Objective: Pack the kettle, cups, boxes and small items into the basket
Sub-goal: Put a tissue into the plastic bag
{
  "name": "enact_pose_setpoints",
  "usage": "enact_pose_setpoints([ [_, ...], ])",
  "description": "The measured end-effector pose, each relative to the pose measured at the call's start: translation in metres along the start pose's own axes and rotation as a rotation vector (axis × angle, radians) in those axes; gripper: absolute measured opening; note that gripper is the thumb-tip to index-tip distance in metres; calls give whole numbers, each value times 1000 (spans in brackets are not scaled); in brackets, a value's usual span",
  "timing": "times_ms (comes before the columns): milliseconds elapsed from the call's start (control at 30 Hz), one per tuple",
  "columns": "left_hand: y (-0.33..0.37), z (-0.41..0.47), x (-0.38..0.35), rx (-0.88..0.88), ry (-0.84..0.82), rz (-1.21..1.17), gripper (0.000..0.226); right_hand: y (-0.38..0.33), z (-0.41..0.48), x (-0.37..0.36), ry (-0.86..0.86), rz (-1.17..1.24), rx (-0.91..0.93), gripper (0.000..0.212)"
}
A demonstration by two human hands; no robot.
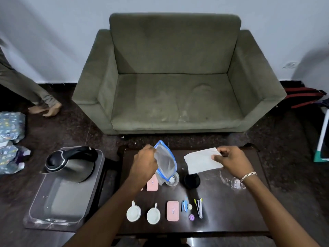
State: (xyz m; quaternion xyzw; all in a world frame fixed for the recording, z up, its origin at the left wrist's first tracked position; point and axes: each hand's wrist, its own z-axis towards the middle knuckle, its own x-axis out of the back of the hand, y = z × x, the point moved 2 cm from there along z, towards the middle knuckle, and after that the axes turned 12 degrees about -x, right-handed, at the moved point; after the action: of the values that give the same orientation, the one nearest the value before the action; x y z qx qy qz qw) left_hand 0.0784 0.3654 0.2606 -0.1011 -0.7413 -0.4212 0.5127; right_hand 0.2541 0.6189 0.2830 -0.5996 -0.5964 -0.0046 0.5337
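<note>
My left hand point(144, 162) holds a clear zip bag with a blue edge point(166, 162) above the dark table point(231, 207). A white paper sheet point(202, 161) is pinched in my right hand point(229, 160). The steel kettle with a black handle point(71, 163) sits in the grey basket point(58, 200) on the left. On the table lie two white cups point(133, 213) point(153, 215), two pink boxes point(172, 210) point(152, 184), a black cup point(192, 180), a clear glass point(172, 180), a clear glass piece point(229, 180) and small items point(193, 208).
A green sofa point(176, 77) stands behind the table. Another person's legs and bare feet point(44, 107) are at the far left. Patterned bags point(10, 139) lie on the floor on the left. A red and black bag point(302, 97) is at the right.
</note>
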Motion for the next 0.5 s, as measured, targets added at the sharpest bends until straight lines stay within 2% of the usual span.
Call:
enact_pose_setpoints([
  [100, -10, 0, -15, 3, 17, -19, 29, 45, 20, -36, 11, -59, -97, 15],
  [200, -18, -4, -31, 4, 38, -44, 32, 82, 40, -75, 45, -150, -155, 40],
  [267, -25, -5, -42, -4, 49, -56, 34, 101, 54, -100, 49, -235, -165, 45],
  [500, -41, -11, -66, -9, 55, -49, 39, 140, 81, -153, -16, -299, -319, 15],
])
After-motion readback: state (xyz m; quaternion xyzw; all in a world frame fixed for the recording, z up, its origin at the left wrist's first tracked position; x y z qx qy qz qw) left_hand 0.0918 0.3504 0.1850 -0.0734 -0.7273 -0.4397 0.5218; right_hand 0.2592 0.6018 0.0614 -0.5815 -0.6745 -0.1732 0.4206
